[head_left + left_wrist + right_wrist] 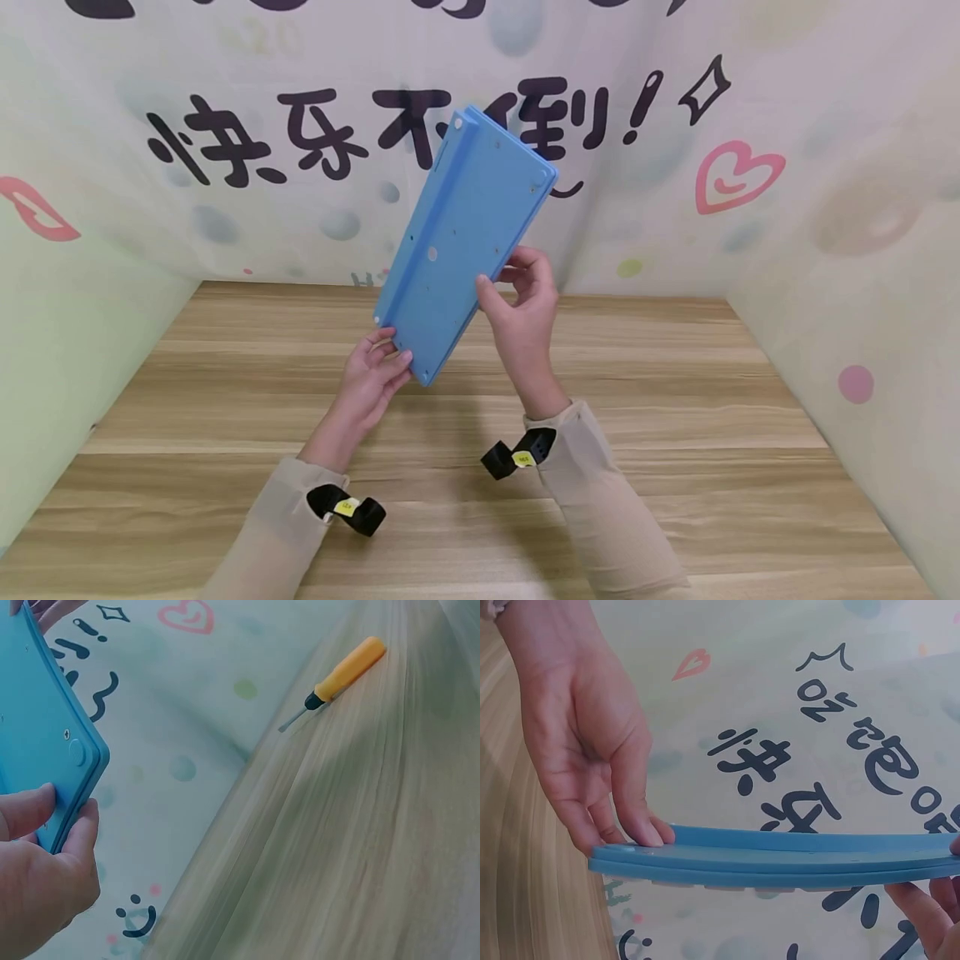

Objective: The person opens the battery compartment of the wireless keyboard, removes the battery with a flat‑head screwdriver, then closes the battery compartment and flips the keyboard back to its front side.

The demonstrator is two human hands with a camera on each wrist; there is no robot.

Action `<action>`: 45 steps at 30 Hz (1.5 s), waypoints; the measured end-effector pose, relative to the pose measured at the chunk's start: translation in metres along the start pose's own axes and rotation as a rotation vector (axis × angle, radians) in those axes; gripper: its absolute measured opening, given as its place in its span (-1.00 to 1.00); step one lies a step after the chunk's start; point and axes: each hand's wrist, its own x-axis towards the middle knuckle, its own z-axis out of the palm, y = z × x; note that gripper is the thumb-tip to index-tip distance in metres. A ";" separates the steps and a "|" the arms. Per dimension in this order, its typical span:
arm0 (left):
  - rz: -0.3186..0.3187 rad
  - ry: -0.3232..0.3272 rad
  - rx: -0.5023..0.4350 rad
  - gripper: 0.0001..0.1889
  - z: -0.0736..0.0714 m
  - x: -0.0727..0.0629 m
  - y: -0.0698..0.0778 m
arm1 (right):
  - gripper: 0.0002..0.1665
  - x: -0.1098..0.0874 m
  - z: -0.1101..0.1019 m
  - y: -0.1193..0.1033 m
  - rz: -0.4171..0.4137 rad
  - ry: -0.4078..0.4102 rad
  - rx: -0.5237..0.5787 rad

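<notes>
Keyboard point(465, 225), blue, one: underside with screws towards the head view, held up aslant above the table point(660, 367); its upper part blocks some black lettering point(236, 152) on the wall cloth point(645, 242). Left hand point(366, 382): thumb and fingers pinching the lower end. Right hand point(527, 312): thumb and fingers pinching the right long edge. Screwdriver point(351, 669), yellow-handled, one: lying on the table, apart from both hands. Cameras point(367, 517), black: one per wrist, over pale sleeves point(615, 525)
</notes>
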 end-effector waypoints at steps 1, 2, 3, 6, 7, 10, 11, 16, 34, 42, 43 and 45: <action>0.000 -0.002 0.007 -0.60 0.000 0.000 0.000 | -0.64 0.000 0.000 0.000 0.001 0.002 0.010; 0.000 -0.002 0.013 -0.60 -0.001 0.000 0.000 | -0.62 0.000 -0.001 0.000 -0.003 0.005 0.015; 0.001 -0.002 0.021 -0.59 -0.001 0.000 0.000 | -0.59 0.000 -0.002 0.001 -0.008 0.008 0.019; -0.003 -0.002 0.040 -0.58 -0.002 0.000 -0.001 | -0.49 0.001 -0.004 0.001 -0.024 0.021 0.026; -0.005 -0.003 0.047 -0.58 -0.003 0.000 -0.001 | -0.46 0.002 -0.005 0.001 -0.027 0.028 0.024; -0.006 -0.005 0.067 -0.56 -0.006 0.000 -0.002 | -0.39 0.004 -0.008 0.001 -0.031 0.046 0.006; -0.004 -0.007 0.071 -0.56 -0.006 0.000 -0.002 | -0.36 0.005 -0.009 0.001 -0.032 0.052 0.000; 0.009 -0.007 0.080 -0.56 -0.010 0.001 -0.003 | -0.36 0.008 -0.014 0.003 -0.042 0.086 -0.013; 0.024 -0.052 0.223 -0.59 -0.045 -0.009 0.008 | -0.46 0.012 -0.037 0.000 0.099 0.172 -0.077; 0.025 -0.075 0.335 -0.61 -0.068 -0.015 0.019 | -0.65 0.013 -0.041 -0.001 0.124 0.191 -0.169; 0.026 -0.078 0.343 -0.62 -0.070 -0.015 0.021 | -0.66 0.012 -0.042 0.000 0.127 0.183 -0.176; 0.030 -0.085 0.353 -0.63 -0.073 -0.016 0.024 | -0.68 0.012 -0.044 0.001 0.140 0.163 -0.183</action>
